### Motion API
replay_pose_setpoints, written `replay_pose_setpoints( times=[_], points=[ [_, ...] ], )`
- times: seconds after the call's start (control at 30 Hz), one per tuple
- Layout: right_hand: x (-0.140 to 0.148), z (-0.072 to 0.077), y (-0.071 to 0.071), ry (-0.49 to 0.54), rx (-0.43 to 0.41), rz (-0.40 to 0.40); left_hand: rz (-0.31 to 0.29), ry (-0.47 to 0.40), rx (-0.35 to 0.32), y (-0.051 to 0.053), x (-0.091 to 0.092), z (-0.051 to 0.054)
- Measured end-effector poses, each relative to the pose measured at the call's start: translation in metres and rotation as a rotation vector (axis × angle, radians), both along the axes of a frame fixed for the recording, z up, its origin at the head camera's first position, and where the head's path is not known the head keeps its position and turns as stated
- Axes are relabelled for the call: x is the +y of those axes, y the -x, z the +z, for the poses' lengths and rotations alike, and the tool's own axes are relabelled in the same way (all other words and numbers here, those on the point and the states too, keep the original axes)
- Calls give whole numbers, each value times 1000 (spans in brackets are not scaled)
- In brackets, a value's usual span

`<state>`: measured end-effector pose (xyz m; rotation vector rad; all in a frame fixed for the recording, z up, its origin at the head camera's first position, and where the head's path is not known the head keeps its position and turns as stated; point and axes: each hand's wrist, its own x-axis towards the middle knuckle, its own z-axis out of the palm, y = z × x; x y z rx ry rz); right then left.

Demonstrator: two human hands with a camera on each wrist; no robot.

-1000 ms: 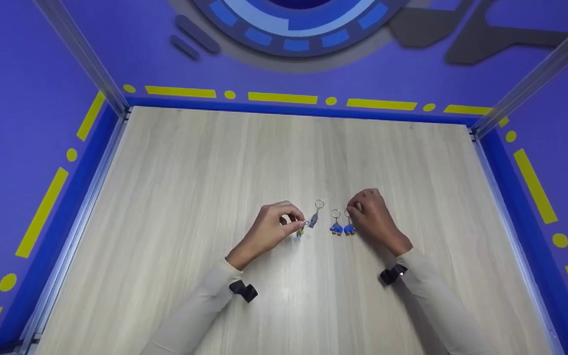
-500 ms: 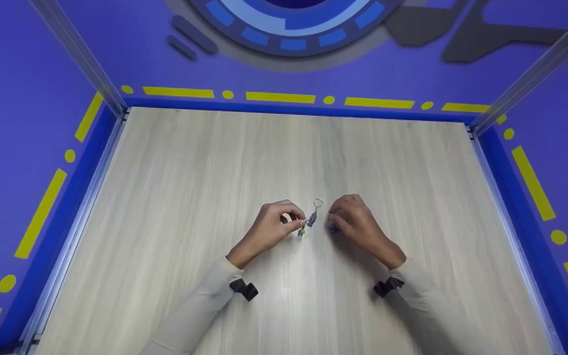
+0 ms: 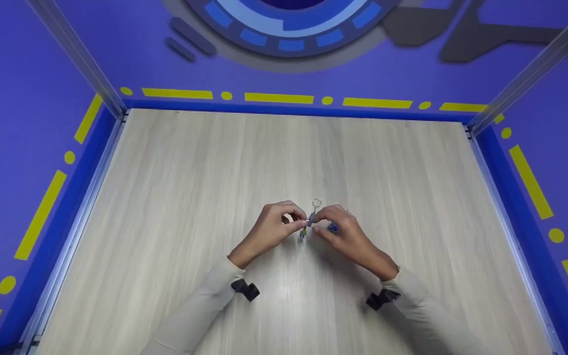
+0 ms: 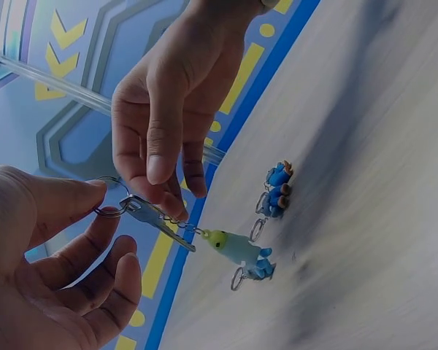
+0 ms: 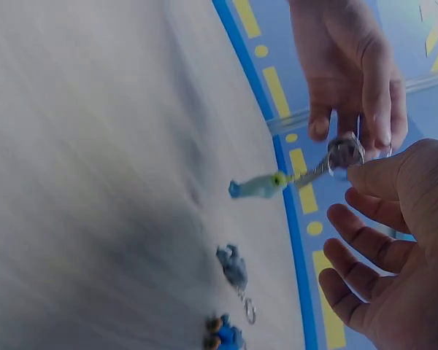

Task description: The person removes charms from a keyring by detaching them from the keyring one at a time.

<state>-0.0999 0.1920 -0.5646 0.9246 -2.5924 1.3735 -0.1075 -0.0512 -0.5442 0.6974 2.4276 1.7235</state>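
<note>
Between thumb and index finger, my left hand [image 3: 271, 227] [image 4: 58, 255] pinches a split ring [image 4: 109, 198] [image 5: 346, 152]. From that ring hang a silver key [image 4: 157, 220] and a chain with a yellow-green and pale-blue figure [image 4: 237, 248] [image 5: 257, 187]. My right hand [image 3: 350, 236] [image 5: 401, 226] is close beside it, thumb and index finger apart, with nothing visibly gripped; whether a fingertip touches the ring or key I cannot tell. A grey figure keychain [image 5: 234, 270] lies on the table near both hands. Two blue figures [image 4: 280, 175] [image 4: 274, 201] lie beyond it, partly hidden in the head view.
The pale wood-grain table [image 3: 190, 162] is bounded by blue panels [image 3: 13, 98] with yellow markings and metal posts at the back corners. Dark wrist cameras [image 3: 245, 290] [image 3: 383, 299] sit on both sleeves.
My right hand has moved left from beside the blue figures to the held keychain. My left hand has stayed nearly in place, still pinching the ring.
</note>
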Motion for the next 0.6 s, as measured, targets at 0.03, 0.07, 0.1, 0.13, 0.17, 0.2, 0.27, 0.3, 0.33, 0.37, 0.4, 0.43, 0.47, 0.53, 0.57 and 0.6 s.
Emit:
replay_pose_setpoints(
  times=[0.03, 0.07, 0.1, 0.13, 0.17, 0.2, 0.27, 0.3, 0.33, 0.37, 0.4, 0.43, 0.47, 0.53, 0.57, 0.6],
  points=[
    [-2, 0, -2, 9, 7, 5, -4, 3, 2, 0, 0, 0],
    [-4, 1, -3, 19, 9, 10, -5, 4, 3, 0, 0, 0],
    [-6, 2, -5, 26, 8, 13, -5, 5, 3, 0, 1, 0],
    [-7, 2, -7, 33, 5, 12, -5, 3, 2, 0, 1, 0],
    [-9, 2, -8, 42, 6, 10, -4, 0, 2, 0, 2, 0],
    [-11, 2, -9, 50, 10, 5, -4, -1, 3, 0, 2, 0],
    [-14, 1, -10, 57, 9, -10, -2, -4, -2, 0, 2, 0],
    [-15, 0, -10, 59, 14, -20, -2, -6, 0, 0, 2, 0],
    [-16, -1, -11, 62, 20, -30, -3, -8, 1, 1, 3, 0],
    [-16, -2, -11, 66, 24, -38, -3, -11, 1, 1, 3, 0],
    [-17, -2, -11, 69, 24, -46, -2, -11, 3, 1, 3, 0],
    [-17, -3, -12, 71, 21, -54, 0, -13, 5, 1, 3, 0],
    [-17, -4, -12, 74, 19, -63, 2, -13, 8, 1, 3, 0],
    [-17, -4, -12, 78, 12, -78, 6, -14, 9, 1, 3, 0],
    [-16, -4, -12, 84, 9, -83, 8, -14, 7, 0, 2, 1],
    [-16, -3, -12, 92, 6, -85, 9, -13, 6, 0, 2, 1]
  ],
)
